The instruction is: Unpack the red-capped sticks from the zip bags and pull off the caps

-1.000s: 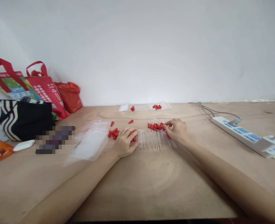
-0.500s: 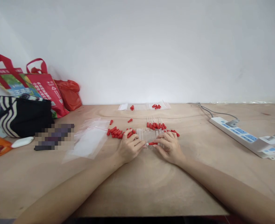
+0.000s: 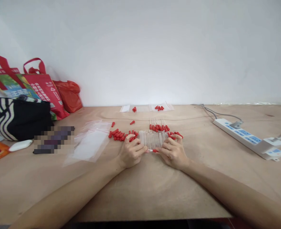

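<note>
My left hand (image 3: 131, 152) is closed on one end of a clear glass dropper tube (image 3: 151, 150), held level near me. From the other side, my right hand (image 3: 174, 152) pinches a red rubber bulb (image 3: 154, 150) at that tube's right end; its fingers hide most of the bulb. Just beyond my fingertips lies a row of loose clear tubes (image 3: 152, 139). A pile of red bulbs (image 3: 117, 135) rests left of the row, and more red bulbs (image 3: 177, 134) lie partly behind my right hand. Farther back are several droppers (image 3: 158, 126) with red bulbs fitted, bulbs toward me.
Clear zip bags (image 3: 90, 143) lie flat on the left of the wooden table (image 3: 152, 194). A white power strip (image 3: 247, 136) with grey cables sits right. Filled bags (image 3: 146, 108) lie by the wall. A black bag (image 3: 28, 117) and red shopping bags (image 3: 45, 92) stand far left.
My hands have come closer together, and less of the red bulb shows between them. The right fingers have closed further round it. The view has shifted slightly.
</note>
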The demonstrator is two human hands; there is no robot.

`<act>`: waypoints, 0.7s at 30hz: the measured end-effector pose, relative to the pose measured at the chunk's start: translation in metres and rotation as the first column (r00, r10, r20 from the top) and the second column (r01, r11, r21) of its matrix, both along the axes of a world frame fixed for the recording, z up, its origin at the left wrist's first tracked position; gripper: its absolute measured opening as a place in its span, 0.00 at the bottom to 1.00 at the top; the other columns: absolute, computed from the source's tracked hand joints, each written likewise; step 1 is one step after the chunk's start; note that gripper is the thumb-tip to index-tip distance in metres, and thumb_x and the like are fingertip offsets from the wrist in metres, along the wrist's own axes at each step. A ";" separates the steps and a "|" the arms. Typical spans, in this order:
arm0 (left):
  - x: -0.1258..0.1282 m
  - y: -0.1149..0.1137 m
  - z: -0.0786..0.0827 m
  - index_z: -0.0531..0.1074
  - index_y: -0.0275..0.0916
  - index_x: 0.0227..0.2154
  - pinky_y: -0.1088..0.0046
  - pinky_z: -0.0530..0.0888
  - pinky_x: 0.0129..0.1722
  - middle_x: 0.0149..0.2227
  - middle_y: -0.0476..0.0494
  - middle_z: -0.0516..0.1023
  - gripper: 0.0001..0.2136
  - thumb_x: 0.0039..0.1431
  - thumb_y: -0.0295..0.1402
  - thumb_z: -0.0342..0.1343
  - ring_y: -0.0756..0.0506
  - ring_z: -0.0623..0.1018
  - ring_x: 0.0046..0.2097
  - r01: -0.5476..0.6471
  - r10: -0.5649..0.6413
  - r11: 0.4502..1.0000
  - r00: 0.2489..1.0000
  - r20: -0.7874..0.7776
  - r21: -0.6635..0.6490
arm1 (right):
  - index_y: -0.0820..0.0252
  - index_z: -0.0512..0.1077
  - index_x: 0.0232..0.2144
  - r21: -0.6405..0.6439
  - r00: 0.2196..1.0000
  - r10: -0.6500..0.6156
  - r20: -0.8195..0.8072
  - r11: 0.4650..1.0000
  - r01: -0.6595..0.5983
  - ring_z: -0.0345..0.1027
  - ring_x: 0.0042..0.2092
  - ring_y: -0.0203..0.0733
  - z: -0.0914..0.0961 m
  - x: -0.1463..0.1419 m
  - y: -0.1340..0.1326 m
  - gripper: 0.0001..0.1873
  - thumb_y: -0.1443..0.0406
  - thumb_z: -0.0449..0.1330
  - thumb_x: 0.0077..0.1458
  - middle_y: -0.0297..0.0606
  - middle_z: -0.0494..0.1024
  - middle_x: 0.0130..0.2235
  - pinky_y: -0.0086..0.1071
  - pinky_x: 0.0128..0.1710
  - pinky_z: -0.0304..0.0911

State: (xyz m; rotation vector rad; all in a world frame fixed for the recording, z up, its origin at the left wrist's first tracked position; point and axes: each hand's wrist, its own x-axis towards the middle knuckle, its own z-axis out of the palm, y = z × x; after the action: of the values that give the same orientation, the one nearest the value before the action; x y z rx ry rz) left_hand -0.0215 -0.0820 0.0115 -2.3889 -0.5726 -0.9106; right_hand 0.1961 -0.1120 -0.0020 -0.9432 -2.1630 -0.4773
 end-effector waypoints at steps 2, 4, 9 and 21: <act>-0.009 0.002 0.002 0.69 0.40 0.24 0.62 0.61 0.41 0.19 0.53 0.71 0.07 0.54 0.28 0.49 0.51 0.69 0.28 -0.025 0.025 1.000 0.999 0.044 0.005 | 0.53 0.74 0.25 -0.032 0.998 -0.051 -0.038 0.998 0.050 0.61 0.31 0.36 0.000 0.010 0.001 0.10 0.65 0.53 0.52 0.31 0.69 0.20 0.41 0.45 0.46; -0.019 0.005 0.002 0.68 0.39 0.23 0.65 0.63 0.38 0.19 0.52 0.71 0.07 0.55 0.27 0.49 0.51 0.69 0.27 -0.085 0.085 0.996 0.992 0.090 -0.004 | 0.53 0.74 0.26 -0.091 0.979 -0.148 -0.143 0.987 0.136 0.62 0.32 0.37 0.000 0.022 0.003 0.10 0.63 0.53 0.52 0.33 0.71 0.23 0.41 0.44 0.47; -0.020 0.012 -0.009 0.70 0.37 0.33 0.74 0.67 0.29 0.26 0.46 0.71 0.08 0.58 0.29 0.45 0.50 0.69 0.28 -0.113 0.123 0.988 0.988 0.091 -0.109 | 0.52 0.74 0.32 -0.271 0.891 -0.225 -0.393 0.955 0.122 0.64 0.33 0.38 0.004 0.036 0.018 0.13 0.57 0.52 0.52 0.36 0.73 0.28 0.34 0.36 0.55; 0.007 0.028 -0.015 0.63 0.39 0.49 0.73 0.72 0.39 0.33 0.43 0.72 0.17 0.57 0.24 0.44 0.49 0.73 0.36 -0.091 0.102 0.994 0.962 0.254 -0.055 | 0.62 0.71 0.31 -0.676 0.655 -0.616 -0.438 0.706 0.212 0.64 0.28 0.37 0.004 0.071 0.045 0.17 0.56 0.55 0.41 0.38 0.74 0.27 0.30 0.27 0.58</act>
State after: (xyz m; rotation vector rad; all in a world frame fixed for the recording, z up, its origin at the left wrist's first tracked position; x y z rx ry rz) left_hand -0.0144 -0.0536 -0.0034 -2.2732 -0.8063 -1.1835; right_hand 0.2676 -0.0675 0.0021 -1.7049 -1.4073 0.3196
